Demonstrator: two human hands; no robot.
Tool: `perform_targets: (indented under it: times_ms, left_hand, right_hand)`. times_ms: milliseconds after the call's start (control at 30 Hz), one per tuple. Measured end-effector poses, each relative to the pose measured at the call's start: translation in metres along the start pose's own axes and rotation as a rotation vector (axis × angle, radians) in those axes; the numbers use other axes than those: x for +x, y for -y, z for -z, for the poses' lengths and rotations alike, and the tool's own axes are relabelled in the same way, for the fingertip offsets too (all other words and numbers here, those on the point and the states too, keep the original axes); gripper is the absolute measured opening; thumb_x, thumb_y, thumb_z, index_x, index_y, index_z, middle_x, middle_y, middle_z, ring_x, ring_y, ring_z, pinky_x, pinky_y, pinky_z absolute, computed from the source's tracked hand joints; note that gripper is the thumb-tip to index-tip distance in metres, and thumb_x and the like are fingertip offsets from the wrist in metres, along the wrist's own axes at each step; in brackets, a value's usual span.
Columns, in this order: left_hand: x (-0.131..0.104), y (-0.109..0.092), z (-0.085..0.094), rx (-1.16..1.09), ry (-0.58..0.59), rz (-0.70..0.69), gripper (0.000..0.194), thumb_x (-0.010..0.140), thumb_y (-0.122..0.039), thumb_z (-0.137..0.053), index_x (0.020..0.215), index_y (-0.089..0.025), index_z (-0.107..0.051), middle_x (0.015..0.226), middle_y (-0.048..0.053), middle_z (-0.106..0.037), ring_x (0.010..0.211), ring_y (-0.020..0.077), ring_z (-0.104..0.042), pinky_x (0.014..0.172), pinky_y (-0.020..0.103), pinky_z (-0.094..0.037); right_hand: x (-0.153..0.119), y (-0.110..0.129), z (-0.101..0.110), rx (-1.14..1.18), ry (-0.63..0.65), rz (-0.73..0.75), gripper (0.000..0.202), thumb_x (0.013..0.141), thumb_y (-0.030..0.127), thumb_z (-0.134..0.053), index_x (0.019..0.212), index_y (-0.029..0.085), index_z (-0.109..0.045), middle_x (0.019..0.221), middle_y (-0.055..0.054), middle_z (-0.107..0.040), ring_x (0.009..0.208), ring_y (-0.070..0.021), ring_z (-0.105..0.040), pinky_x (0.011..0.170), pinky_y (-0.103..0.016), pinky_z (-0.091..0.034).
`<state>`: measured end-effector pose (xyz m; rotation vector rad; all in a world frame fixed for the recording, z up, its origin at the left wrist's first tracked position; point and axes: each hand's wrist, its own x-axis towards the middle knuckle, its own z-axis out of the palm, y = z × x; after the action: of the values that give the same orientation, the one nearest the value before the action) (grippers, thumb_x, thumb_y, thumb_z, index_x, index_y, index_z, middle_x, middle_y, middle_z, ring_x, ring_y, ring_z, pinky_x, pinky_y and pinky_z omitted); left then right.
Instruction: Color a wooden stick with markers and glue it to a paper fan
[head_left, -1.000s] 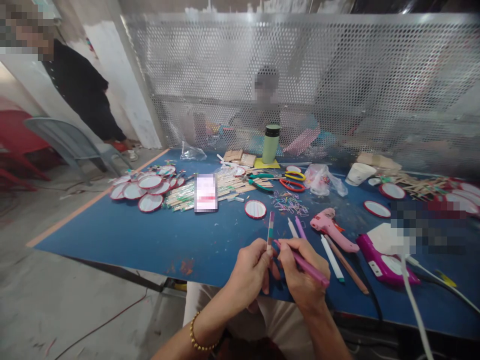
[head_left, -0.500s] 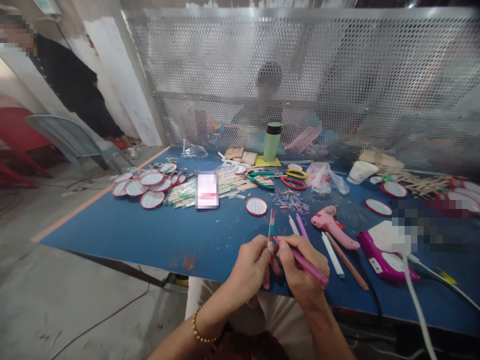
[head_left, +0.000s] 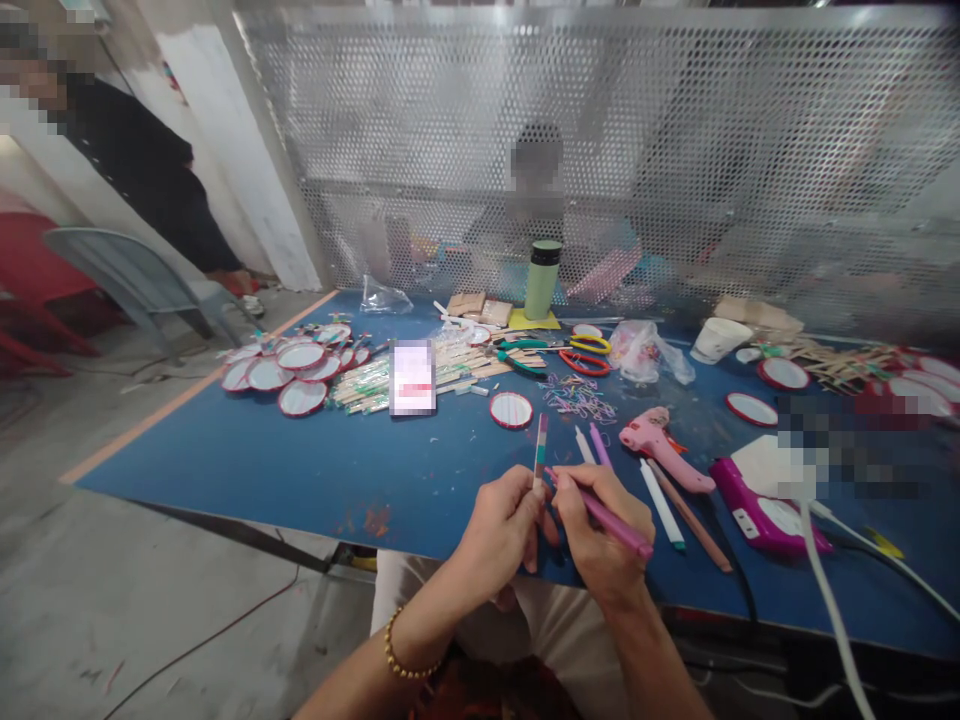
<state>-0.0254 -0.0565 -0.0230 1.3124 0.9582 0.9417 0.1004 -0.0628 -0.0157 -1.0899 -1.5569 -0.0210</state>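
Near the table's front edge, my left hand (head_left: 501, 520) pinches a flat wooden stick (head_left: 541, 450) upright; its upper part carries purple, teal and brownish bands. My right hand (head_left: 609, 520) is closed round a pink marker pen (head_left: 616, 524), its tip at the stick just above my left fingers. Whether the tip touches the stick I cannot tell. Beyond my right hand lie a white marker (head_left: 583, 445) and a purple marker (head_left: 600, 445). Further right are a white marker with a teal end (head_left: 663, 505) and a brown marker (head_left: 690, 515).
A pink glue gun (head_left: 664, 450) and a magenta power strip (head_left: 765, 510) with cables lie at right. Behind are a phone (head_left: 412, 378), a stick pile (head_left: 367, 390), red-rimmed discs (head_left: 301, 397), pliers (head_left: 521, 357) and a green flask (head_left: 542, 280). A person (head_left: 135, 160) stands at left.
The view has shifted very slightly. Both hands keep the same grip, with the pink marker still at the stick; the stick's colour bands look the same.
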Motion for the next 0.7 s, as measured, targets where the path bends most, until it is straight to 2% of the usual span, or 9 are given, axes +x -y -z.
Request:
perform_targets:
  times_ms: [700]
  left_hand:
    - [0.0003, -0.0019, -0.0004, 0.003, 0.001, -0.003, 0.041, 0.092, -0.059, -0.047, 0.076, -0.021, -0.045, 0.042, -0.009, -0.045, 0.031, 0.0073, -0.041, 0.036, 0.018, -0.029]
  right_hand:
    - [-0.0002, -0.0016, -0.0015, -0.036, -0.001, -0.022, 0.018, 0.092, 0.020, -0.056, 0.078, 0.020, -0.068, 0.065, 0.000, -0.072, 0.053, -0.0128, -0.067, 0.054, -0.021, -0.055]
